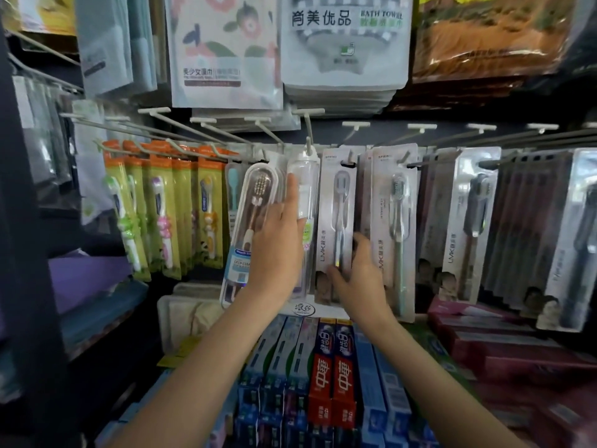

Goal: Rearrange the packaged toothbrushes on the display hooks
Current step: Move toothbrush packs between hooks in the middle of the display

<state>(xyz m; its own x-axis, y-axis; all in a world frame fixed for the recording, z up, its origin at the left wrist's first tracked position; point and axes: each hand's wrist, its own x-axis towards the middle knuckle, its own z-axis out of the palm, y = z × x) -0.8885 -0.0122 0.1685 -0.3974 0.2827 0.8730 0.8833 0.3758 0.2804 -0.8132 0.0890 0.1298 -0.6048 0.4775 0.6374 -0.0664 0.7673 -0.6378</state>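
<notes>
Packaged toothbrushes hang on white display hooks [310, 130] across the middle of the head view. My left hand [279, 244] lies with straight fingers between a clear-cased brown toothbrush pack [250, 202] and a clear tube pack [305, 185], touching both. My right hand [358, 273] grips the lower part of a grey LMK toothbrush pack [337, 202], thumb on its front and fingers behind it. This pack hangs from its hook. A second LMK pack with a green brush [392, 221] hangs just to the right.
Yellow-green children's toothbrush packs [168, 208] hang at left, dark LMK packs [465, 221] at right. Towel packs [342, 43] hang above. Toothpaste boxes [332, 376] fill the shelf below my forearms. A dark shelf post [22, 253] stands at far left.
</notes>
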